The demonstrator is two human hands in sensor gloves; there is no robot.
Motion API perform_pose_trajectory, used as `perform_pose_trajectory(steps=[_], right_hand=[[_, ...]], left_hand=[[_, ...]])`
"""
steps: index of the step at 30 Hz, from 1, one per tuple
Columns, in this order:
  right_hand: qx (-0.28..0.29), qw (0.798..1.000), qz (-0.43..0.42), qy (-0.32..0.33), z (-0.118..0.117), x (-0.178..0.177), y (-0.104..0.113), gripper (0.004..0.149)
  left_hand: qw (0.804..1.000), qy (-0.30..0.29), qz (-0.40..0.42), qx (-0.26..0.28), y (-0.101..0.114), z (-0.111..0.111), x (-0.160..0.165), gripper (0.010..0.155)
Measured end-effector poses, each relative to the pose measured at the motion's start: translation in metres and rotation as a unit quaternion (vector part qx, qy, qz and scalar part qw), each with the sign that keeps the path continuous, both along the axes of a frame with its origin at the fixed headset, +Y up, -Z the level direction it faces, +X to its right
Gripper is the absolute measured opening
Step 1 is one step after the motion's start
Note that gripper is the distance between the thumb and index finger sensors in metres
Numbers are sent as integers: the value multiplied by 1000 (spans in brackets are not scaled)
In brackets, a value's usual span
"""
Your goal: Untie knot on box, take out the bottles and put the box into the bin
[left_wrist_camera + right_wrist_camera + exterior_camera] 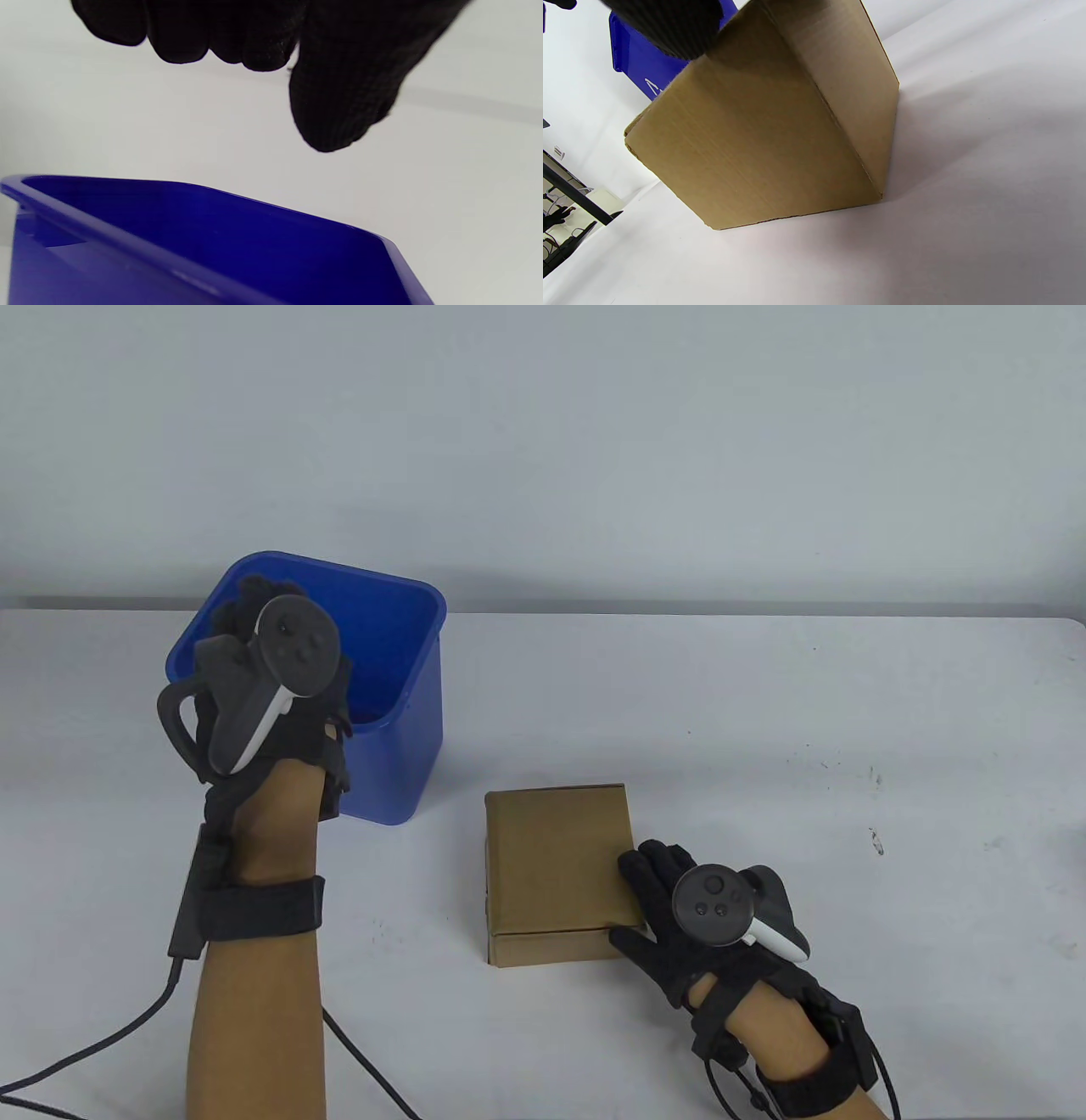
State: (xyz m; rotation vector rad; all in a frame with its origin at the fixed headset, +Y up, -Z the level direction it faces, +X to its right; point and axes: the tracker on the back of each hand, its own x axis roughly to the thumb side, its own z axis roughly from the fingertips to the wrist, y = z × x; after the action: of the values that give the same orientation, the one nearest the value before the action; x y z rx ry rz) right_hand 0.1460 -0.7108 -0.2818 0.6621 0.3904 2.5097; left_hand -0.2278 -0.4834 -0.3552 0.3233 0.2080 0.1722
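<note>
A blue bin (399, 712) stands at the table's left. My left hand (254, 602) hovers over its opening. In the left wrist view the left hand (263, 84) hangs above the bin's rim (212, 237) with loosely curled fingers that hold nothing. A closed brown cardboard box (551, 865) lies near the table's front middle. My right hand (645, 899) rests on the box's right edge, fingers flat on its top and thumb at the front right corner. The right wrist view shows the box (763, 140) close up with one gloved fingertip (670, 29) on it. I see no string or bottles.
The white table (848, 814) ends at a pale wall behind the bin. Black cables (85, 1052) run from my left wrist across the front left of the table. The bin (636, 63) shows behind the box in the right wrist view.
</note>
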Motion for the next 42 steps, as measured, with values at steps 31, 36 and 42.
perform_pose_trajectory(steps=[31,36,42], right_hand=[[18,992,1,-125,-35,40,-20,69],[3,996,44,-81,-34,24,-31,64],[-8,993,114,-33,-30,5,-42,62]], left_hand=[[951,-258,101,-139,-244,64,42,59],[938,-294,26,-181,-257,59,61,61],[925,-326,-4,-193,-264,66,75,66]])
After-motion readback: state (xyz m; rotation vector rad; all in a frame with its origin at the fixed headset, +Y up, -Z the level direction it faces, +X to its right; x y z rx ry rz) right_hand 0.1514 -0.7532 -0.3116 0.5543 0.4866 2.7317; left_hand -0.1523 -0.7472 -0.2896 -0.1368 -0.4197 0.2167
